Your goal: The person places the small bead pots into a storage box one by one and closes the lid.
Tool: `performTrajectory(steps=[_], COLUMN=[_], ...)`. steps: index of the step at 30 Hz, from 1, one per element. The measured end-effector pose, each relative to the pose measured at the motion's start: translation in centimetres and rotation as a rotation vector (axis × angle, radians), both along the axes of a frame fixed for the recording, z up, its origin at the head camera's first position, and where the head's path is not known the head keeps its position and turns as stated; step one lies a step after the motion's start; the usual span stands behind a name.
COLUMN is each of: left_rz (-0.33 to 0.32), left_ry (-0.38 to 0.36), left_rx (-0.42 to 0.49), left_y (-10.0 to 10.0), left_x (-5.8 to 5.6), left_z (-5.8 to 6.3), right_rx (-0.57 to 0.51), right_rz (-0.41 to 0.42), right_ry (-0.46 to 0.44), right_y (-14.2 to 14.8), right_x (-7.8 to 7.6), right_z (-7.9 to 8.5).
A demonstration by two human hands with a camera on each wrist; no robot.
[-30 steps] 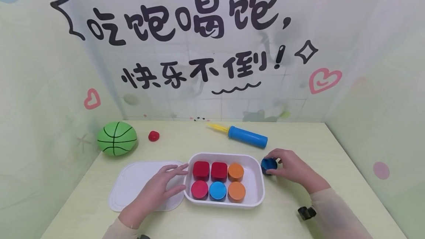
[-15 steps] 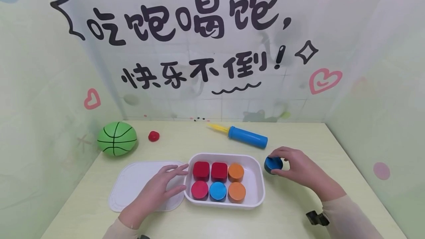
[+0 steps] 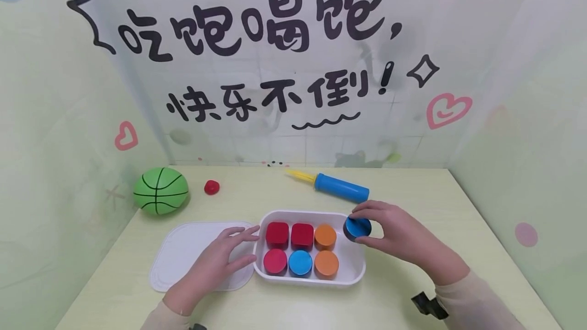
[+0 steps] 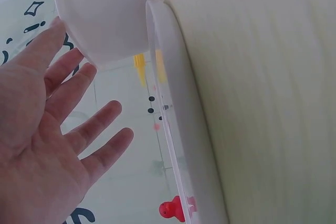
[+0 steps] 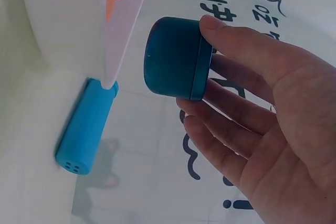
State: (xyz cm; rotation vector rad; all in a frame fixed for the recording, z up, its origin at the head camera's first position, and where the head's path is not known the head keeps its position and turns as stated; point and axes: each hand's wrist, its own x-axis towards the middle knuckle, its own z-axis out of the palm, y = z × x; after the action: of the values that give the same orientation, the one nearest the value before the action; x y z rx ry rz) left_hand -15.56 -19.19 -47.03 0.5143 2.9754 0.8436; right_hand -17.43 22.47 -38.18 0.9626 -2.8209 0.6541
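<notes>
Between thumb and fingers, my right hand (image 3: 399, 230) holds a small round blue jar (image 3: 356, 229) with a lid. In the right wrist view the jar (image 5: 173, 59) is up above the rim of a white box (image 5: 63, 19). From the head it overlaps the back right corner of that box (image 3: 312, 283). Inside stand two red square-topped jars (image 3: 277, 234), a red round one (image 3: 275, 262), a light blue one (image 3: 300, 263) and two orange ones (image 3: 326, 264). My left hand (image 3: 220, 256) has its fingers spread, fingertips right at the box's left wall.
A flat white lid (image 3: 176, 256) lies left of the box, partly under my left forearm. Behind are a blue hand pump (image 3: 341, 188) with a yellow nozzle, a small red figure (image 3: 212, 187) and a green ball (image 3: 160, 191). A printed cloth (image 3: 298, 136) backs the table.
My right hand first lifted the blue jar slightly rightward from beside the box, then carried it left over the box's back right corner. My left hand has stayed put.
</notes>
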Motion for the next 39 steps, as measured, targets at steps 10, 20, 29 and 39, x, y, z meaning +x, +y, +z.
performTrajectory(steps=[10,20,29,39], left_rz=[0.008,-0.004,-0.004,-0.004], left_ry=[-0.018,-0.007,-0.011,0.0], left_rx=[-0.012,-0.003,-0.001,0.002], left_y=[0.2,0.0,0.0,0.0], left_x=[0.0,-0.1,-0.1,0.0], left_z=[0.1,0.0,-0.1,0.0], right_rx=[0.109,0.165,0.184,0.21], right_rz=[0.046,0.071,0.066,0.031], right_ry=[-0.088,-0.116,-0.126,-0.13], right_y=[-2.0,-2.6,-3.2,-3.4], right_x=[-0.3,-0.8,-0.9,-0.9], right_z=[-1.0,-2.4,-3.4,-4.6])
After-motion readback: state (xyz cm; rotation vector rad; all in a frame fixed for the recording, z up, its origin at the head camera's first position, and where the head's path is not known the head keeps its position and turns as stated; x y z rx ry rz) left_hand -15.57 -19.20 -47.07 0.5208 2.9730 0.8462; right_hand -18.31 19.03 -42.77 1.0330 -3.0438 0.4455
